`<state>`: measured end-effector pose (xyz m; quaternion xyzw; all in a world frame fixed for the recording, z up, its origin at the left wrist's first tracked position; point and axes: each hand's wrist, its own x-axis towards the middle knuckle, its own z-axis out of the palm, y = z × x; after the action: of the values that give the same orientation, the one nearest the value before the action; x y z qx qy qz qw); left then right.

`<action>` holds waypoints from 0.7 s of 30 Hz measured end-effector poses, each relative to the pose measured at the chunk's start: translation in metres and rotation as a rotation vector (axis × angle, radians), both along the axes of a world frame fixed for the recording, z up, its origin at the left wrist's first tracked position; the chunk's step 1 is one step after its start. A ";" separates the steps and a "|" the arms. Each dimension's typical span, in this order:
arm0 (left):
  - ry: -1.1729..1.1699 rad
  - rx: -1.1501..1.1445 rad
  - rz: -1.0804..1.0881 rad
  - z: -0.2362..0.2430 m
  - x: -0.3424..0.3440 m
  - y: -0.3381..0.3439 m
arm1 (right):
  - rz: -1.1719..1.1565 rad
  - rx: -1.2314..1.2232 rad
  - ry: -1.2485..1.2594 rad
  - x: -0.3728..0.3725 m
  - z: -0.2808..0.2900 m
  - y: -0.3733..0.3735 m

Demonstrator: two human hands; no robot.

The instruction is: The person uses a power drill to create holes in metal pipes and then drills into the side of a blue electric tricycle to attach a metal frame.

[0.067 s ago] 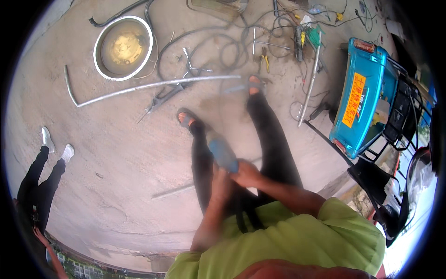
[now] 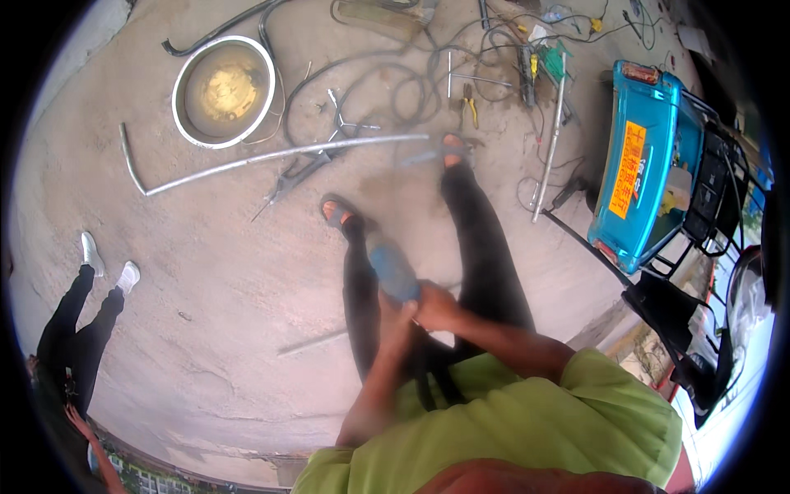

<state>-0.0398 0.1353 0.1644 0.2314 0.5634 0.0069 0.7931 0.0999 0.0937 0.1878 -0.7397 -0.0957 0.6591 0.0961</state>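
A blue power tool with a grey front end (image 2: pixel 393 270), shaped like an angle grinder, is held between my knees and points away from me. My left hand (image 2: pixel 395 313) closes round its near end from the left. From the right, my right hand (image 2: pixel 436 308) grips the same end, and the two hands touch. Motion blurs the tool's grey tip, so I cannot make out a disc. A thin grey bar (image 2: pixel 313 342) lies low beside my left leg, partly hidden behind it.
Beyond my feet lies a long bent metal pipe (image 2: pixel 284 155). A round metal basin (image 2: pixel 188 117) holds murky liquid. Pliers (image 2: pixel 470 107), cables and a straight pipe (image 2: pixel 550 140) lie farther off. At right stands a teal vehicle box (image 2: pixel 613 177); another person's white shoes (image 2: pixel 93 253) show at left.
The whole view has shifted a little, with things at the left now slightly farther right and lower. My hands stay on the tool at nearly the same place.
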 end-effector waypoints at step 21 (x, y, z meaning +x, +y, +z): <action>-0.138 -0.322 0.425 -0.015 -0.063 0.025 | -0.045 0.442 -0.124 -0.048 0.038 -0.063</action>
<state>-0.1027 0.1605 0.1493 -0.0223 0.5377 0.0993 0.8370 0.0519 0.0303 0.2256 -0.7416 -0.2270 0.5733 0.2643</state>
